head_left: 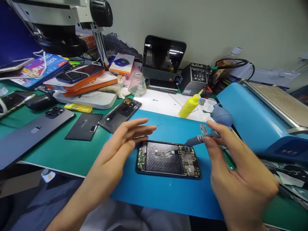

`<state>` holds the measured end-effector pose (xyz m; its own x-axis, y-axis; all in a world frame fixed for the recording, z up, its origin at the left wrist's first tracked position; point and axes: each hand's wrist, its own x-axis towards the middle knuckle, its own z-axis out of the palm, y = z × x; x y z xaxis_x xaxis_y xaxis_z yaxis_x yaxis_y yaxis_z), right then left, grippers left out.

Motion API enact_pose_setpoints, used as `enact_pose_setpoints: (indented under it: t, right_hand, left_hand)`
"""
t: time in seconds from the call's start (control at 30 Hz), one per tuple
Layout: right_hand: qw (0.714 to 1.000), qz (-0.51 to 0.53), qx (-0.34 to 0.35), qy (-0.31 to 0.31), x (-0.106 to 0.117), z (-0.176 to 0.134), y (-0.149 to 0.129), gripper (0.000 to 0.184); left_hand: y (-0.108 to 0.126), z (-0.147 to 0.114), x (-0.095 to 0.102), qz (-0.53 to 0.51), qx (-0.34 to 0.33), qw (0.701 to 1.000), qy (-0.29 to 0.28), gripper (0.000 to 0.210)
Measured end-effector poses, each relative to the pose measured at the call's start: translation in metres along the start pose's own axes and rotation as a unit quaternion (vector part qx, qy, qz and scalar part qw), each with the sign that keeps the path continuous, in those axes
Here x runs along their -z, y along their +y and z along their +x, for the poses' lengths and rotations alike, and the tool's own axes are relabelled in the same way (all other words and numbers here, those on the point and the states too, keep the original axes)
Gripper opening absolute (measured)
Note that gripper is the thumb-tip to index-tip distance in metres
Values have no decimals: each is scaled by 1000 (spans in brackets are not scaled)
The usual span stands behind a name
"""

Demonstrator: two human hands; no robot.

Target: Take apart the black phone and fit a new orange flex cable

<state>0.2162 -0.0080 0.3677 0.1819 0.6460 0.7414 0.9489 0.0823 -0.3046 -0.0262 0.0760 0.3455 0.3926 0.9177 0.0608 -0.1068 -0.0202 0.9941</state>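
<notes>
An opened phone (166, 158) lies flat on the blue mat, its circuit board and camera showing at the right end and a bare battery bay in the middle. My right hand (235, 163) grips a slim grey screwdriver (198, 140) between thumb and fingers; its dark tip is at the phone's upper right edge, by the camera. I cannot tell whether the tip touches. Over the phone's upper left corner, my left hand (120, 150) is held with fingers stretched out, gripping nothing. A black battery (84, 127) and a detached back cover (122, 114) lie left of it.
A yellow bottle (190, 105) and a grey air blower (221, 115) stand behind the mat. The blue machine (255, 112) flanks the right side. At left lie another phone (38, 130) and stacked boxes (81, 81), under a microscope (60, 29).
</notes>
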Motion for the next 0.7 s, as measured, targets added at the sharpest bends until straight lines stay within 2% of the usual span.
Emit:
enact_pose_setpoints:
  t: [0.07,0.13,0.23,0.33,0.47,0.7]
  right_hand:
    - [1000,6,-8,-15,2,7,0,42]
    - [1000,17,-5,-21,4,12,-1,36]
    - [999,21,14,-22,1,14,-2,42]
    - [999,40,5,-8,-5,12,0,47]
    - [998,60,-17,2,-10,11,4,41]
    - [996,83,31,15,-11,8,5,51]
  left_hand:
    - [2,2,1,-35,-12,999,37,35]
    - [3,3,2,-33,-20,998,44,30]
    - [3,3,2,-12,-24,999,30,27]
    - [3,2,3,2,-26,999,24,27]
    - [2,3,6,-1,-18,1000,24,25]
    - [-8,6,10,-18,-45,992,119,28]
